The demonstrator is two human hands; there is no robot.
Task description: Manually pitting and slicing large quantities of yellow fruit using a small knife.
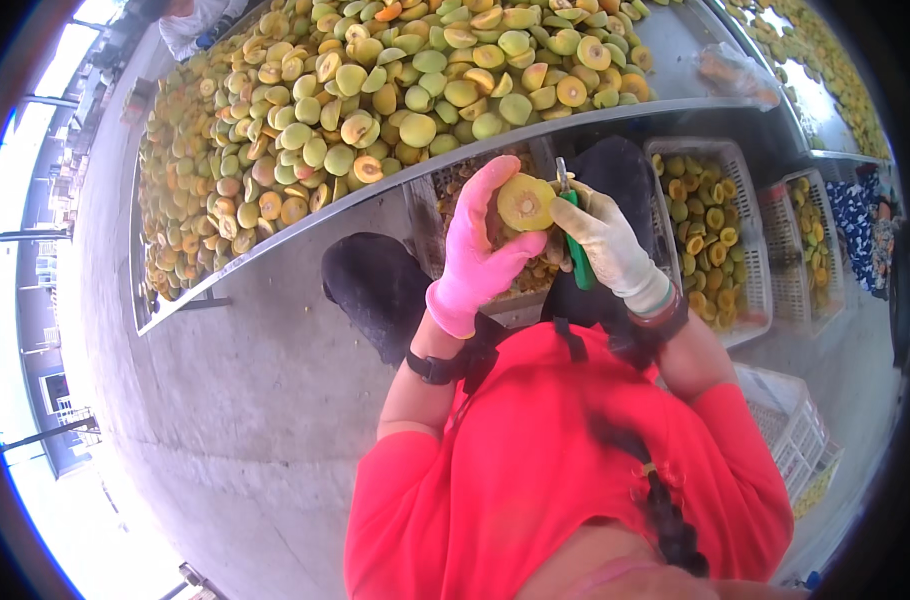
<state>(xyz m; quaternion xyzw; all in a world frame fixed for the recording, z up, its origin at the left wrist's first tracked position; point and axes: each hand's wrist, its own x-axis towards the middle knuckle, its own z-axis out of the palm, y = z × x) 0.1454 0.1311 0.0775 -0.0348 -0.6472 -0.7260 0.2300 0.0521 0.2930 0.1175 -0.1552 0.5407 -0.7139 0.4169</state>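
Observation:
My left hand [485, 251], in a pink glove, holds a halved yellow-green stone fruit [526, 202] between fingers and thumb. The cut face is turned up towards me, with the stone or its hollow at the middle. In a pale work glove, my right hand [601, 232] grips a small tool with a green handle [579, 251] and a short metal tip [561, 171] pointing away from me. My right thumb is at the fruit's right edge. Below both hands, between my knees, sits a crate [425, 232] with brownish fruit scraps.
A metal table [335, 217] heaped with halved fruit [417, 90] spans the far side. A plastic bag [736, 75] lies at its right end. White crates of fruit halves [759, 270] [774, 247] stand at right, another crate [781, 420] behind. A person [189, 30] works far left.

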